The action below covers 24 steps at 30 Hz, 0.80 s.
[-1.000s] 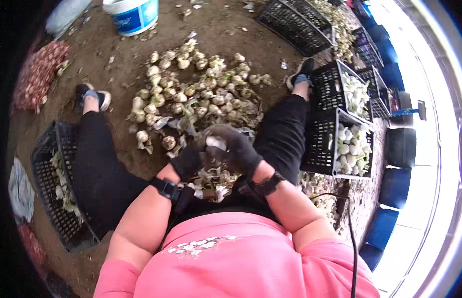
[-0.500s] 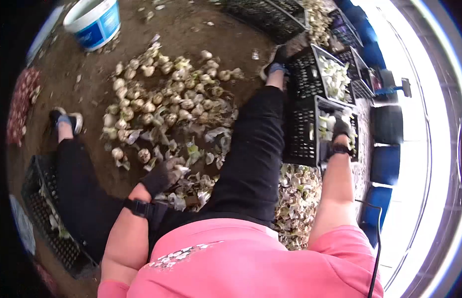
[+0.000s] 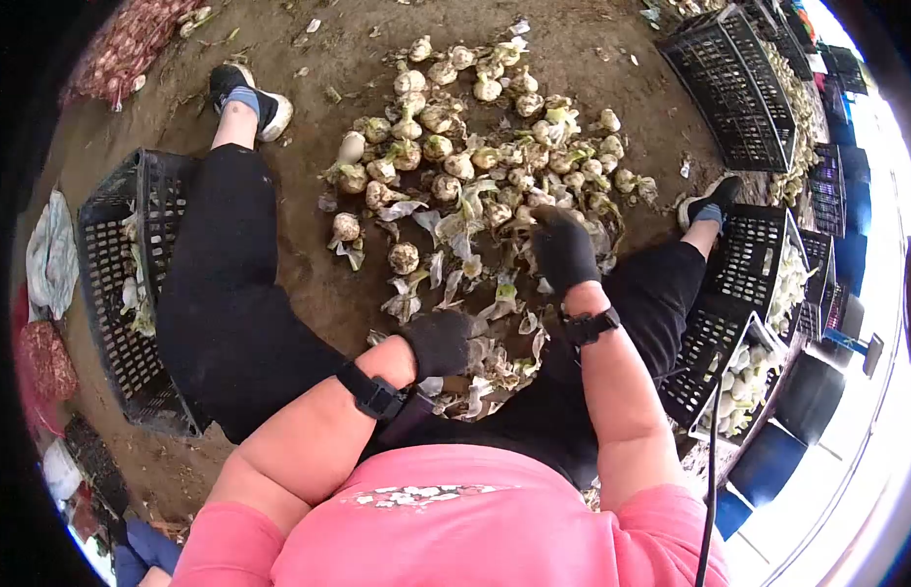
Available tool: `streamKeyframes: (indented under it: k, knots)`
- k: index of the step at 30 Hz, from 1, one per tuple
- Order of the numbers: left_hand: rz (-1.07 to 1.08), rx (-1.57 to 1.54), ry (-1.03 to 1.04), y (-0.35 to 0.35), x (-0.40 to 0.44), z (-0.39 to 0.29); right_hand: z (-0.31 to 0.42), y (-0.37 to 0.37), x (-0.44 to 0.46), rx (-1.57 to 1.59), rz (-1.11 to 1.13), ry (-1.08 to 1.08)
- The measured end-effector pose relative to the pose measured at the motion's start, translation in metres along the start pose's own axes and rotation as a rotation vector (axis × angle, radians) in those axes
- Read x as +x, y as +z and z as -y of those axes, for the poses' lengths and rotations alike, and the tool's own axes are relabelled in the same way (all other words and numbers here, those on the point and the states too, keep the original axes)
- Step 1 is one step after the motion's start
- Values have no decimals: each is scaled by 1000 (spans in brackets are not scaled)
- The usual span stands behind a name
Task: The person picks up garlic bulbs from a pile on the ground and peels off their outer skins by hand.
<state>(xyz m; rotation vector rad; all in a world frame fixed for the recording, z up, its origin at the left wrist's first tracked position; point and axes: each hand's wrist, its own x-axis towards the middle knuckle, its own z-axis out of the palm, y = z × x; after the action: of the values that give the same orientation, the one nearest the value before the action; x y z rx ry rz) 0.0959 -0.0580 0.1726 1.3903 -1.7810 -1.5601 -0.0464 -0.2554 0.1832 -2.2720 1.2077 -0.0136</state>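
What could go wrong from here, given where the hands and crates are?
The right hand is at the pile of dirty bulbs, where loose leaves lie mixed in; it might catch leaves or knock bulbs aside.
The dark cable hangs beside the right arm and could snag it.
The right leg sits close to the filled crate and may jostle it.
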Motion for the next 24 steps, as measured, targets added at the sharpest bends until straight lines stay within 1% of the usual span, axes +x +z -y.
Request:
streamKeyframes:
  k: [1, 2, 3, 4, 5, 7, 8, 9, 11, 12, 13, 14, 15, 16, 17, 18, 19, 20, 21, 22, 23, 24]
  knots:
    - [-9, 37, 89, 7, 2, 8, -7, 24, 9, -69, 80, -34]
    - [-10, 29, 84, 3, 2, 0, -14, 51, 17, -232, 90, -130]
    - [-12, 54, -12, -6, 3, -16, 16, 46, 19, -333, 129, -40]
    - [-16, 82, -107, -13, 5, -24, 17, 51, 24, -358, 103, -11]
    - [-23, 79, -112, -14, 9, -24, 20, 53, 28, -383, 77, 16]
    - [-177, -417, -88, -14, 10, -23, 19, 44, 38, -342, 119, 96]
    - [-244, -503, -86, -12, 8, -21, 1, 53, 48, -329, 68, 56]
    - [-246, -497, -76, -13, 9, -21, -18, 58, 51, -334, 57, 55]
    - [-459, -341, -187, -19, 12, -21, -40, 57, 53, 258, 60, 46]
    - [-394, -466, -349, -34, 9, -33, -10, 30, 39, 224, -5, -33]
    - [-404, -463, -341, -36, 11, -29, 34, -3, 20, 253, 24, 27]
    - [-562, -541, -324, -35, 14, -23, 47, -12, 4, 290, 0, -22]
    - [-714, -618, -303, -42, 12, -30, 53, -16, -11, 327, -28, -65]
    - [-691, -782, -298, -49, 8, -40, 50, -12, -25, 451, 16, -79]
    - [-596, -1111, -183, -52, 8, -45, 61, -23, -40, 314, 114, -17]
    - [-507, -1013, -110, -49, 9, -39, 66, -22, -56, 311, 104, -19]
    - [-415, -910, -39, -45, 8, -34, 71, -19, -72, 726, 147, 12]
    - [-406, -901, -29, -44, 6, -36, 75, -16, -82, 1143, 186, 39]
    - [-429, -623, 53, -43, 4, -39, 78, -16, -87, 1142, 171, 31]
    - [-447, -347, 133, -41, 3, -43, 81, -16, -92, 1181, 82, 51]
    - [-440, -342, 141, -37, 4, -42, 82, -17, -97, 1220, -7, 76]
    - [-492, -428, 62, -34, 6, -40, 83, -19, -101, 1219, -18, 72]
